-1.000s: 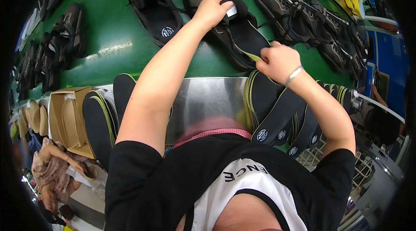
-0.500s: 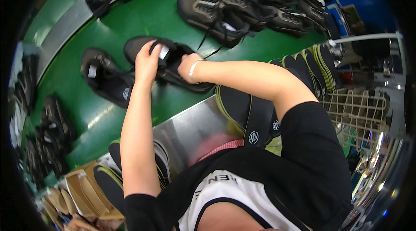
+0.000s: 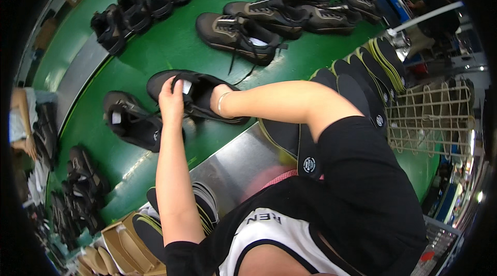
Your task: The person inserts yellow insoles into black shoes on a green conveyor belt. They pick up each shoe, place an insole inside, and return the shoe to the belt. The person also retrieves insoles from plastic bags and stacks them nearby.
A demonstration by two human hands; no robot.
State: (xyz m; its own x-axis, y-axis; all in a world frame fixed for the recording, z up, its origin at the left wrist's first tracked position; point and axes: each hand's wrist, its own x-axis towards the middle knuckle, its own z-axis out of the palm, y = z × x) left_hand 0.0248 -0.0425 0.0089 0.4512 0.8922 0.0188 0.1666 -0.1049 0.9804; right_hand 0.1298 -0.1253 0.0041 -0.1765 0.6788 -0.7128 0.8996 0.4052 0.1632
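A dark brown-and-black lace-up shoe point(image 3: 201, 87) lies on the green bench in front of me, its toe to the left. My left hand point(image 3: 172, 101) pinches its tongue, near a white label, and holds it up. Inside the shoe's opening, toward the heel, is my right hand point(image 3: 219, 99); its fingers are hidden by the shoe. A second dark shoe point(image 3: 129, 120) rests just left of my left hand, with an insole showing in it.
Several laced shoes point(image 3: 269, 17) stand at the far right, others point(image 3: 83, 177) at the left. Stacked black insoles with yellow-green edges point(image 3: 357, 87) line the near right edge, beside a wire basket point(image 3: 432, 120). A cardboard box point(image 3: 129, 247) is at lower left. Another person's arm point(image 3: 23, 120) shows far left.
My view has shifted, so the bench sits lower in it. My right hand has gone deeper into the shoe. Another person's arm has come into view at the left.
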